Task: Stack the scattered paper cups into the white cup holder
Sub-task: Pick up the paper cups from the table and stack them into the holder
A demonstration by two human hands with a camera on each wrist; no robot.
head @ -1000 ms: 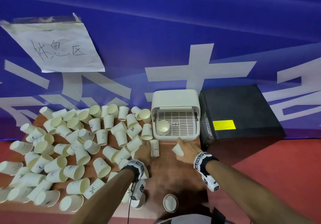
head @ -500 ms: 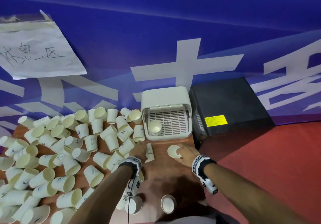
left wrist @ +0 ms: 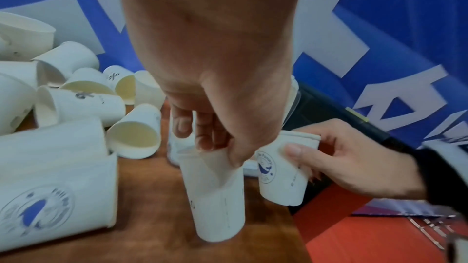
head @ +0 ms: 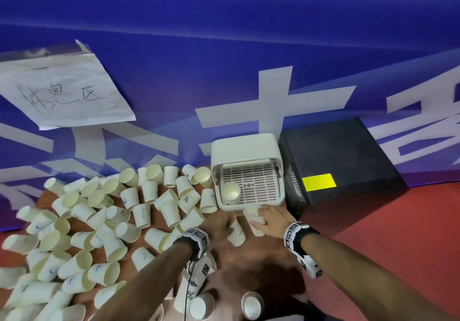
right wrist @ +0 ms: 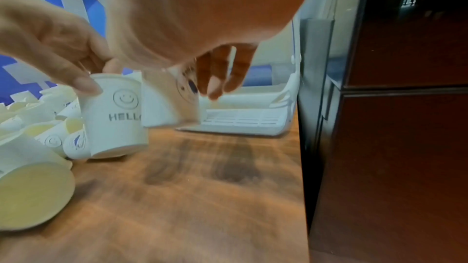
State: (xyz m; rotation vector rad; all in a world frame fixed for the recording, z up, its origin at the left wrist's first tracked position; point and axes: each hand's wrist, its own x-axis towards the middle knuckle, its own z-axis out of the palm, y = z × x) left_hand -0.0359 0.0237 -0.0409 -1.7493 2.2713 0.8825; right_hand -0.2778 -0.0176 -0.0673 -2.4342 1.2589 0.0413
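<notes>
- The "HELLO" smiley cup point(right wrist: 115, 119) stands upright on the wooden surface point(right wrist: 190, 197), just before the white cup holder point(head: 246, 151); the left hand point(head: 216, 224) pinches its rim, likely to steady it.
- The right hand point(head: 270, 217) keeps a clenched grip round a whale-logo cup point(left wrist: 283, 171), beside it, seemingly ready to nest.
- Both are plain white paper with printed marks.
- One stack of cups point(head: 231, 192) sits inside the holder.
- Many scattered cups point(head: 99, 221) lie leftward.

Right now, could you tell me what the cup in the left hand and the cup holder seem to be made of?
HELLO cup: apparently matte white paper, with a visible side seam and printed smiley. White cup holder: probably moulded plastic, smooth with a slight sheen, rounded corners and a slotted grid floor.
</notes>
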